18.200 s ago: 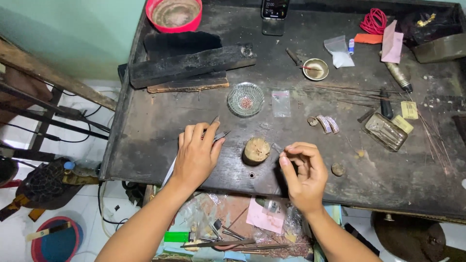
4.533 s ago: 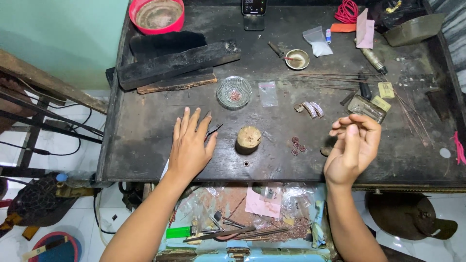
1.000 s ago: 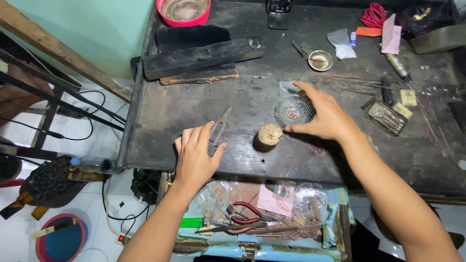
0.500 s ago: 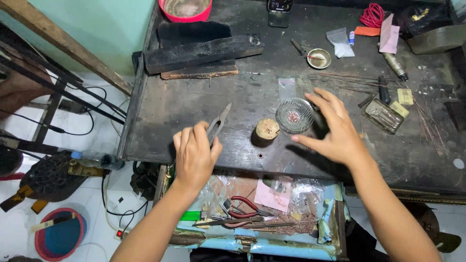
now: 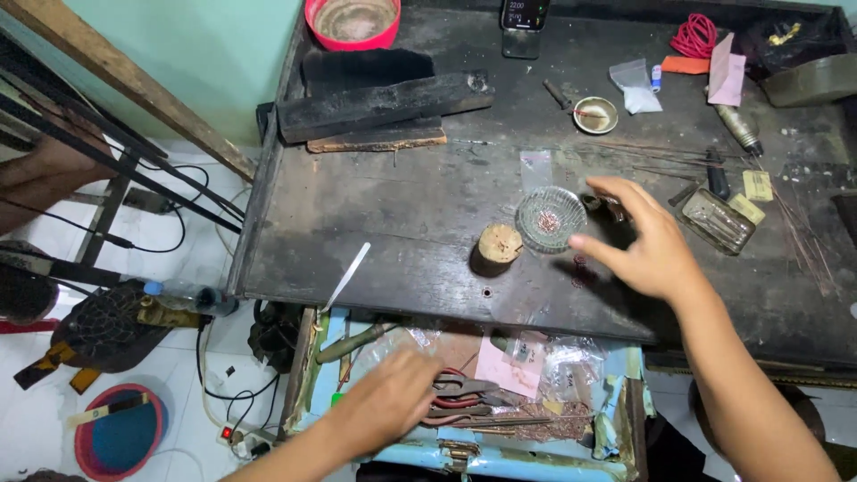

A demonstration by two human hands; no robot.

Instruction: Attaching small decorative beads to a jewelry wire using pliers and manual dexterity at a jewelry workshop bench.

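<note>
Right hand (image 5: pixel 656 245) hovers over the dark worn bench (image 5: pixel 393 214), fingers spread apart, holding nothing — the small round clear glass dish (image 5: pixel 551 219) lies just to its left, near the fingertips, w/ reddish bits inside. A short wooden stump (image 5: pixel 496 247) stands just beside the dish. Left hand (image 5: pixel 393 402) is down in the open drawer, fingers loosely curved, resting on red-handled pliers (image 5: pixel 460 399), long axis approx. left-right — grip not closed, I judge.

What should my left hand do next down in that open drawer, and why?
Probably close the left hand around the red-handled pliers and lift them out. Its fingers already lie against the handles in the drawer, while the right hand hovers open beside the small glass dish.
</note>
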